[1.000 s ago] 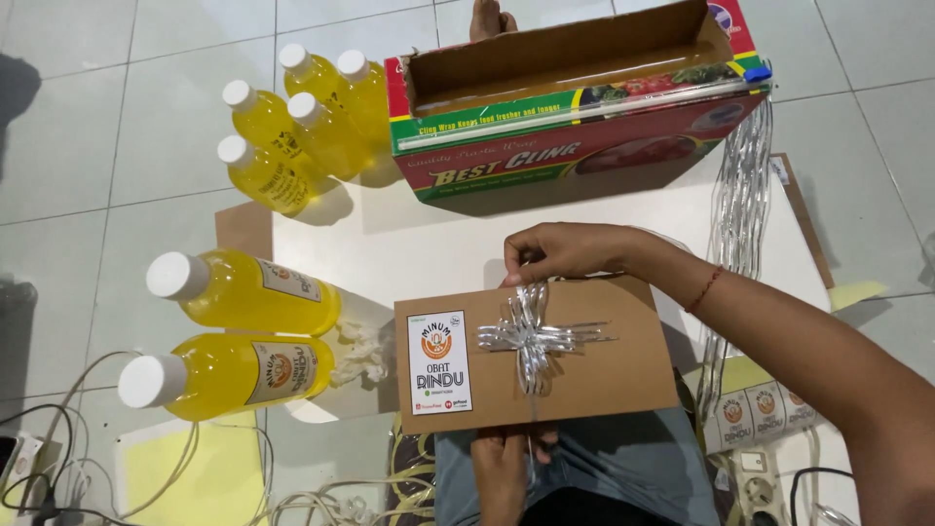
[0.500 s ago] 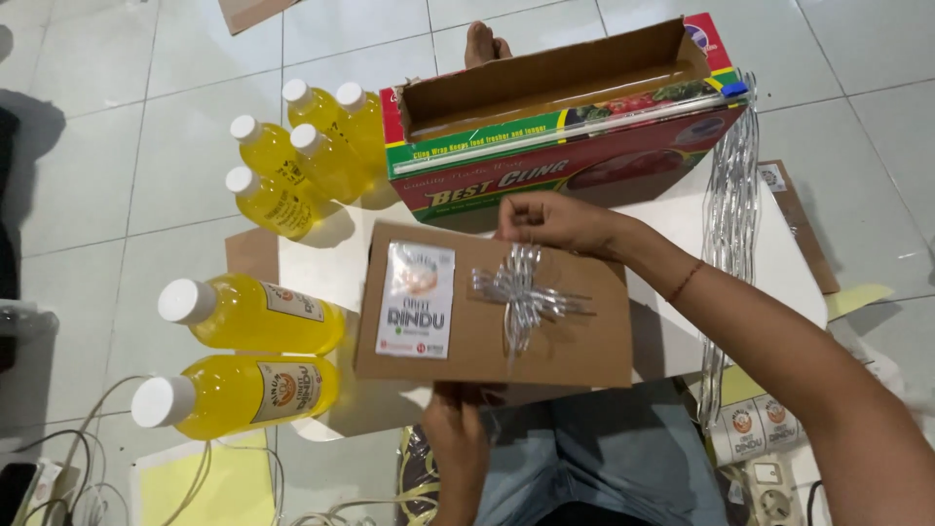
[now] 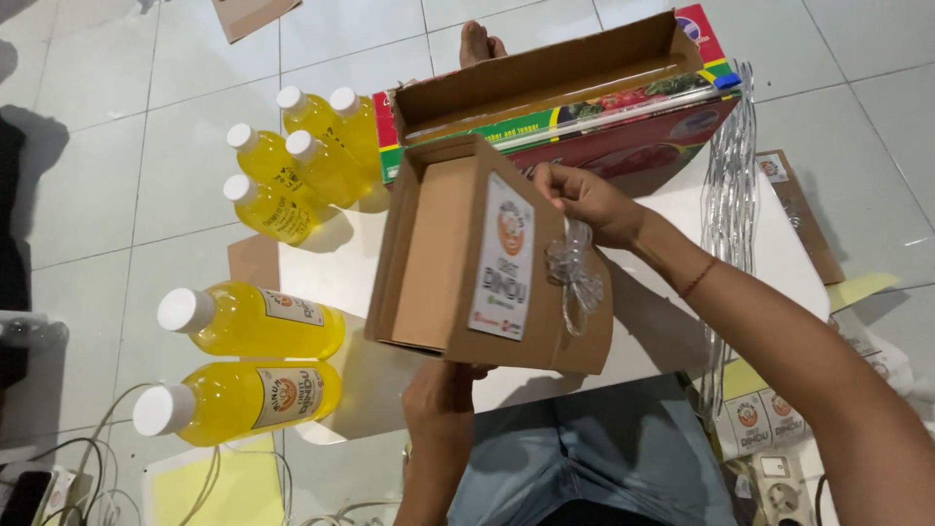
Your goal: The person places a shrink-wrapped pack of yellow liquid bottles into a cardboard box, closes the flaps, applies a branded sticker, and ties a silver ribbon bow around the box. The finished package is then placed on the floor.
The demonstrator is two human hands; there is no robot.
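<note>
Two hands hold the brown box above the white table [image 3: 682, 331]. I see my left hand [image 3: 443, 390] gripping the box [image 3: 467, 263] from below, and my right hand [image 3: 584, 200] closed on its top edge. The box is tilted, with a white label and a clear ribbon bow [image 3: 575, 273]; its inside is hidden from me. Further away, two yellow bottles [image 3: 243, 356] lie flat, four stand, and a long film carton [image 3: 575, 93] is open.

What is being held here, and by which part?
A brown cardboard box, tipped on edge: left hand grips its bottom edge, right hand its top edge above the silver bow.
</note>
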